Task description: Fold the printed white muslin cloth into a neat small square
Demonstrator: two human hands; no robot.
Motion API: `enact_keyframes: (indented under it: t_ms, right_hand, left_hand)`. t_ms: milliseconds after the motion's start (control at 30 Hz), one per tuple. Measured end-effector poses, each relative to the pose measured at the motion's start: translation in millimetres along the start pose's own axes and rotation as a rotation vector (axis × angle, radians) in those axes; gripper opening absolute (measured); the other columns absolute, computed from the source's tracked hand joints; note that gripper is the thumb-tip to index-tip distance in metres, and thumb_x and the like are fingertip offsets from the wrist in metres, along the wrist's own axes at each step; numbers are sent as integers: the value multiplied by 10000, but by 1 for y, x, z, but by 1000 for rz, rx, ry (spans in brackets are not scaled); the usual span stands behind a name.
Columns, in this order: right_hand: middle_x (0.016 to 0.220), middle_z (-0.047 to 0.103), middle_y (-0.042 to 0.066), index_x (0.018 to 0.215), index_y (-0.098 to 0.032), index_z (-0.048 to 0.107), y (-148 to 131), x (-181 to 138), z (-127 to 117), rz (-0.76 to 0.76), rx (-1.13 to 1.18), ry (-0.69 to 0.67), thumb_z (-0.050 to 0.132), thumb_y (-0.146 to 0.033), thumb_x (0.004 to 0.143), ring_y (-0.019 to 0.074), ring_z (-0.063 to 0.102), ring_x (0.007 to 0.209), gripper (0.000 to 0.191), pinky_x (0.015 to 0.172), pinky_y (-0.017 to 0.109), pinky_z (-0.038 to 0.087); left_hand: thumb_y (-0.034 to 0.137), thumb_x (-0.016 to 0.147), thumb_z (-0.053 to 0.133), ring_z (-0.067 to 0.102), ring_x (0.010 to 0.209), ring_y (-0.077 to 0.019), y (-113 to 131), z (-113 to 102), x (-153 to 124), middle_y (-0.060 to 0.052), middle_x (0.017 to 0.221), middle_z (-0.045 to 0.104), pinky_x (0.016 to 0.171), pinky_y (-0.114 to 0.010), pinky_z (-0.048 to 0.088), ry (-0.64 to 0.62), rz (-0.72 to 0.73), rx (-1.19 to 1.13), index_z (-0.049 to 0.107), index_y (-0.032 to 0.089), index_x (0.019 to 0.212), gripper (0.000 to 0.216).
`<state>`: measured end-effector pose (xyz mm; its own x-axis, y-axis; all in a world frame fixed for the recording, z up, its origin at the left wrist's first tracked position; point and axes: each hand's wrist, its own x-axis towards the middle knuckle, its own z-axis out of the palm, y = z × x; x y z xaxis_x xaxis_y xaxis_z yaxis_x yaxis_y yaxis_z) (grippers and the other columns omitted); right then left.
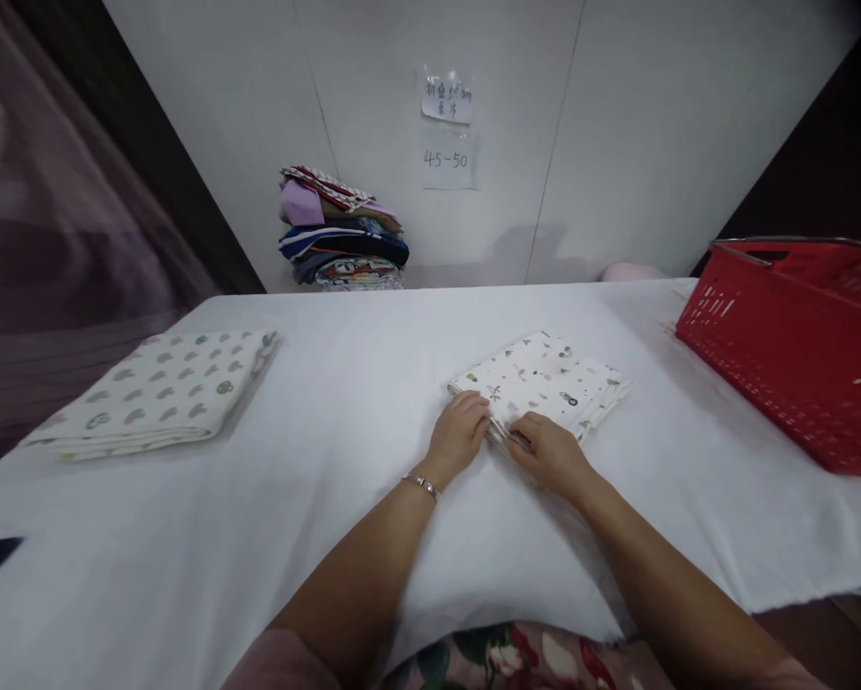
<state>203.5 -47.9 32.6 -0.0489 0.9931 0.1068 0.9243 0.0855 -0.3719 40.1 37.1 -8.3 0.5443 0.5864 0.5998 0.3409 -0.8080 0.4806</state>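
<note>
A white folded cloth (546, 376) with small printed motifs lies at an angle on the white-covered table. My left hand (460, 433), with a bracelet at the wrist, has its fingers curled over the cloth's near left edge. Just to its right, my right hand (547, 454) pinches the near edge, where the layers look a little bunched. Both thumbs are mostly hidden. Off to the left rests a second folded cloth (172, 391), cream with a grey and green print, apart from both hands.
A red perforated basket (790, 345) with a metal handle stands at the right end of the table (330, 402). Behind the far edge rises a stack of folded fabrics (344, 230) against the pale wall. Two paper notes (449, 129) hang there. A purplish drape (63, 211) fills the left side.
</note>
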Motion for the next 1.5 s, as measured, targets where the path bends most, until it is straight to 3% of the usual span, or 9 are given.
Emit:
enact_keyframes:
  t_ms: [167,400,567,767,900,1100,1233,1400,1500]
  right_hand:
    - [887,586,37,905,-206,605,1,1,5,-5,-44,12,487,-316,863,158,533,828,167,638,242,343]
    - [845,584,31,832,-203,597,2,0,3,-5,21,24,436,-255,880,143,528,791,175,636,236,341]
    - [790,587,15,773,-208,599,4,1,1,15,104,47,429,-259,860,139,527,746,198,633,241,346]
    - [778,617,17,774,-210,625,5,4,-1,77,164,48,438,-273,834,148,535,717,206,622,249,357]
    - [765,618,16,748,-207,614,6,4,-2,88,179,59,432,-275,834,152,537,712,212,625,253,356]
    - [759,618,11,752,-208,615,8,4,0,88,166,76,430,-264,827,147,534,699,207,618,251,352]
    - [759,620,12,746,-208,616,8,4,1,78,138,52,426,-268,829,144,534,689,215,606,250,349]
    - [923,661,34,972,-220,623,8,3,5,70,148,94,421,-272,851,174,584,818,242,693,272,390]
    - [966,663,35,1002,-218,616,8,3,7,68,141,99,417,-272,859,184,592,860,251,718,281,396]
  left_hand:
    - [148,861,466,498,1083,-181,1,-1,1,-37,986,621,966,-387,426,0,-7,1,569,202,875,116]
    - [130,833,492,442,1187,-222,0,1,-1,-53,1196,572,1002,-447,378,-55,-67,102,509,230,1198,378]
    - [160,871,453,458,1158,-223,-2,3,0,-39,1075,613,964,-438,399,-75,-51,96,603,230,1039,236]
    - [157,848,482,442,1184,-216,3,1,2,-52,1089,595,999,-432,382,59,-73,86,612,207,931,162]
    - [158,813,538,405,1234,-234,10,-2,1,-30,1118,597,1013,-451,359,-15,-25,114,632,223,778,120]
    - [147,815,537,351,1286,-246,13,-2,1,-33,1241,548,1026,-479,348,-99,-18,160,649,250,924,188]
    - [151,820,531,303,1320,-267,11,-1,1,-40,1295,508,1018,-493,355,-170,-20,194,644,229,873,147]
    - [150,852,485,301,1323,-261,11,0,2,-40,1283,518,998,-478,371,-167,-9,219,628,223,850,160]
    - [123,872,430,299,1328,-239,12,1,2,-35,1298,509,1008,-451,367,-155,1,235,607,209,846,198]
